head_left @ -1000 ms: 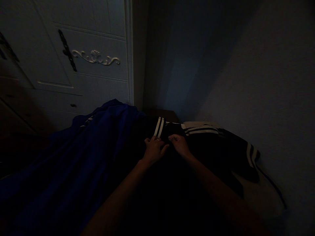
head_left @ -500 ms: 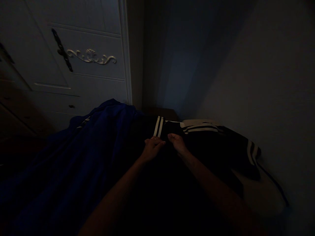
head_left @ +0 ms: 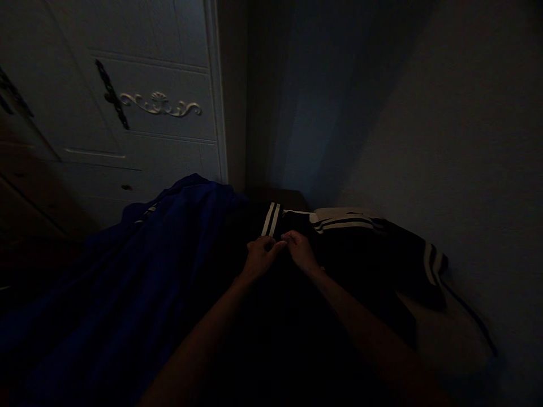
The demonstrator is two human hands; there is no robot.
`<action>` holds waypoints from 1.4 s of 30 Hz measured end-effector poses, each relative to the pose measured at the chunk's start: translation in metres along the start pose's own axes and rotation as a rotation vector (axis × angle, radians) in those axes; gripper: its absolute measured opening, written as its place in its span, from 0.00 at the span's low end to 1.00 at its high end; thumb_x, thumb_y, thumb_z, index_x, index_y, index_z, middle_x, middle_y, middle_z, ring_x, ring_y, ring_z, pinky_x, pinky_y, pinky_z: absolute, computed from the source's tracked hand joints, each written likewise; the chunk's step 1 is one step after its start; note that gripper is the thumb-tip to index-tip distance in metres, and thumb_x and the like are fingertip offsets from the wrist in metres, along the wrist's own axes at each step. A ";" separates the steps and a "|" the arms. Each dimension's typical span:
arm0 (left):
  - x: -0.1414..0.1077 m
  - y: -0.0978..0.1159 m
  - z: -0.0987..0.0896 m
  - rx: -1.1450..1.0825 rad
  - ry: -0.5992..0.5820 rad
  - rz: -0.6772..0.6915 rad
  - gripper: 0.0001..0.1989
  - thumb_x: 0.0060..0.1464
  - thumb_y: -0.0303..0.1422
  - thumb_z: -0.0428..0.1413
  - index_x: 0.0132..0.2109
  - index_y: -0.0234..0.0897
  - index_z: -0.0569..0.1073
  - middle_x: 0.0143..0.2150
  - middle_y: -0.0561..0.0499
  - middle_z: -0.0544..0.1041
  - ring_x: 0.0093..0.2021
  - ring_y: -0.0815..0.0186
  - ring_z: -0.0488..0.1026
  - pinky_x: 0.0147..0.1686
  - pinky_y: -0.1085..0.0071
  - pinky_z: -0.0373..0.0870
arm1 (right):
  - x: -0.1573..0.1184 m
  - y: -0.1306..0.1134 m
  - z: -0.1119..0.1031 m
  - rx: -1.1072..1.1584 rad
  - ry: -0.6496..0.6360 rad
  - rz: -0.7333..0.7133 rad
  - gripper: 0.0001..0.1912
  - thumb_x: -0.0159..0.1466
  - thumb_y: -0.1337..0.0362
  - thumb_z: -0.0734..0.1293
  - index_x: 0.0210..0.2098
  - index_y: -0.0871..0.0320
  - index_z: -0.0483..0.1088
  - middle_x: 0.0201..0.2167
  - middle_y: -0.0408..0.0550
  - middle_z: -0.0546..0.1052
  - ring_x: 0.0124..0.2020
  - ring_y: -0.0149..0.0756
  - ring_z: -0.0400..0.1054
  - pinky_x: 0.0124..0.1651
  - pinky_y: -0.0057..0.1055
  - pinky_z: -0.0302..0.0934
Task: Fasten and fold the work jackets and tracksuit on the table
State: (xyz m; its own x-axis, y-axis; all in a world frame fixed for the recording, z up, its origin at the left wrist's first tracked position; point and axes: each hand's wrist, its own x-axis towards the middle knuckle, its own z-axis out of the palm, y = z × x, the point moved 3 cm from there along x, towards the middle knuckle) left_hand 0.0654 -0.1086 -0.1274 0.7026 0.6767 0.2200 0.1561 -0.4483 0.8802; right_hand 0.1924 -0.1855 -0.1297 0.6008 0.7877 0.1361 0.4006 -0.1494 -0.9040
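Note:
A black garment (head_left: 356, 249) with pairs of white stripes on its sleeve-like parts lies spread in front of me. My left hand (head_left: 259, 257) is closed in a pinch on the dark cloth, just below one striped band. Close beside it, my right hand (head_left: 300, 249) is also closed, thumb and fingers pressed together on the same cloth. The fingertips of both hands almost meet. It is very dark, so the exact fold between them cannot be made out. To the left, a blue cloth or garment (head_left: 169, 243) lies heaped against the black one.
A white cabinet door (head_left: 169, 147) with a dark handle (head_left: 111, 95) and a scrolled ornament (head_left: 160, 104) stands at the back left. A plain wall (head_left: 458, 141) rises on the right. Brown drawers (head_left: 29, 181) show dimly at the far left.
My right hand has shifted slightly left, so its fingertips now come up to those of my left hand. The view has tilted a little; the garments lie about as before.

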 end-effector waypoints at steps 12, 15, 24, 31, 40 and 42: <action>0.010 -0.015 0.000 -0.201 -0.046 -0.106 0.23 0.53 0.52 0.50 0.25 0.36 0.68 0.22 0.55 0.64 0.26 0.69 0.62 0.27 0.72 0.58 | 0.004 0.014 0.003 0.284 -0.049 0.192 0.30 0.54 0.35 0.63 0.30 0.58 0.63 0.25 0.43 0.68 0.27 0.31 0.61 0.32 0.26 0.58; 0.010 -0.018 -0.001 -0.297 -0.043 -0.145 0.25 0.51 0.55 0.52 0.27 0.35 0.70 0.23 0.55 0.66 0.25 0.69 0.62 0.26 0.72 0.58 | 0.000 0.014 0.002 0.408 -0.036 0.255 0.32 0.51 0.33 0.64 0.31 0.57 0.63 0.25 0.44 0.69 0.26 0.31 0.62 0.31 0.27 0.59; -0.006 0.001 -0.003 0.091 -0.004 0.004 0.19 0.62 0.42 0.47 0.29 0.36 0.71 0.30 0.51 0.75 0.35 0.64 0.71 0.38 0.66 0.61 | -0.022 0.001 -0.030 -0.120 0.029 0.160 0.17 0.64 0.51 0.58 0.30 0.59 0.64 0.27 0.46 0.70 0.29 0.33 0.64 0.34 0.29 0.57; -0.023 0.043 -0.004 0.673 -0.082 0.210 0.18 0.64 0.35 0.46 0.33 0.35 0.78 0.32 0.43 0.80 0.38 0.57 0.75 0.48 0.52 0.54 | 0.003 -0.046 -0.035 -0.602 -0.075 -0.242 0.19 0.62 0.60 0.65 0.51 0.60 0.67 0.49 0.55 0.72 0.49 0.39 0.67 0.50 0.33 0.60; -0.021 0.049 -0.004 0.767 -0.305 0.434 0.18 0.63 0.35 0.47 0.31 0.36 0.79 0.29 0.43 0.78 0.33 0.60 0.74 0.42 0.59 0.62 | 0.055 -0.043 -0.025 -0.664 -0.725 -0.095 0.06 0.49 0.64 0.73 0.19 0.57 0.74 0.18 0.41 0.72 0.21 0.27 0.62 0.25 0.23 0.49; -0.017 0.053 -0.004 0.692 -0.317 0.514 0.17 0.63 0.37 0.48 0.32 0.36 0.78 0.31 0.44 0.78 0.36 0.59 0.73 0.43 0.60 0.62 | 0.053 -0.042 -0.029 -0.676 -0.829 -0.075 0.02 0.46 0.69 0.71 0.19 0.57 0.74 0.17 0.39 0.72 0.20 0.27 0.62 0.25 0.23 0.49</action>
State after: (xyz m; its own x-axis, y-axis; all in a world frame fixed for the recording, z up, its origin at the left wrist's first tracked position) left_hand 0.0588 -0.1419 -0.0831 0.9423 0.1506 0.2989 0.0803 -0.9687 0.2348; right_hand 0.2277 -0.1549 -0.0727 0.0041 0.9307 -0.3657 0.8696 -0.1839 -0.4583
